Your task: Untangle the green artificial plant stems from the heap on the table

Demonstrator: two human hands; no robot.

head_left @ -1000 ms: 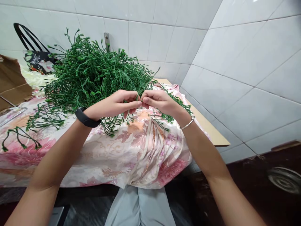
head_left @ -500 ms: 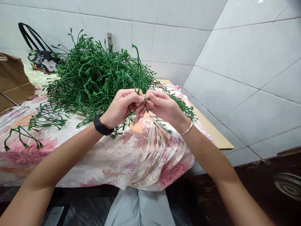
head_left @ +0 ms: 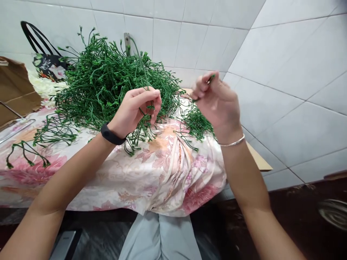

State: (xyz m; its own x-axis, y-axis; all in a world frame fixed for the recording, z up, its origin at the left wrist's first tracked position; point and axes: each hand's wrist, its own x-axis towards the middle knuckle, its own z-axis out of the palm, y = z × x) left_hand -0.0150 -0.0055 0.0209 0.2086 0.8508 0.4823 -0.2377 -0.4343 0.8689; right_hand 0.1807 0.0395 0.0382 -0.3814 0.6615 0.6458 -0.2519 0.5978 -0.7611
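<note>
My left hand (head_left: 132,106), with a black band at the wrist, is closed on a thin green plastic flower stem (head_left: 141,62) that curves up above the fingers. Raised to the right and slightly blurred, my right hand (head_left: 221,103) has curled fingers around a small green stem piece (head_left: 211,78); most of that piece is hidden. Behind my left hand rises a large heap of green artificial stems (head_left: 111,83). A smaller pile of stems (head_left: 199,122) lies below and behind my right hand.
A flowered cloth (head_left: 108,187) covers the table. Loose stems (head_left: 25,155) lie at the left, near a brown cardboard box (head_left: 16,94), cream artificial flowers (head_left: 47,88) and a flowered bag (head_left: 48,65). Tiled walls (head_left: 284,72) stand behind and to the right.
My hands were together at a stem joint and are now apart. The right hand has moved up and right with a green piece; the stem in my left hand now leans left.
</note>
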